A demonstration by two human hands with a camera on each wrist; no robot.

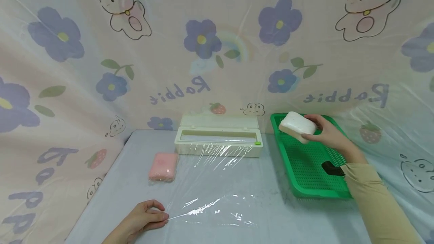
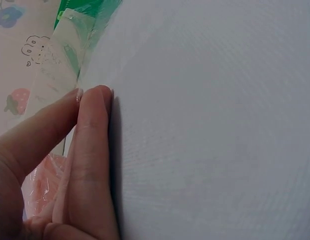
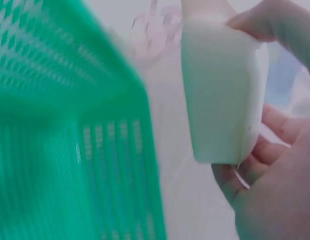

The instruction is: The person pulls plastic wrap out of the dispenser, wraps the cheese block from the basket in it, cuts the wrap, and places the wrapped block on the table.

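My left hand (image 1: pixel 144 219) pinches the near left corner of a sheet of clear cling film (image 1: pixel 217 202) between thumb and fingers, low over the tabletop. The film stretches back to a white cling film dispenser box (image 1: pixel 218 148), its lid raised. Above the green basket, my right hand (image 1: pixel 329 136) grips a white bar of soap (image 1: pixel 296 125), thumb on one side and fingers on the other. In the right wrist view the soap (image 3: pixel 220 95) appears smooth with rounded corners. A pink bar (image 1: pixel 163 166) wrapped in clear film lies left of the sheet.
A green perforated basket (image 1: pixel 289 168) stands on the right of the pale table (image 1: pixel 135 153). Behind the table hangs a curtain (image 1: pixel 234 67) printed with rabbits and flowers. A dark band (image 1: pixel 332 168) shows at my right wrist.
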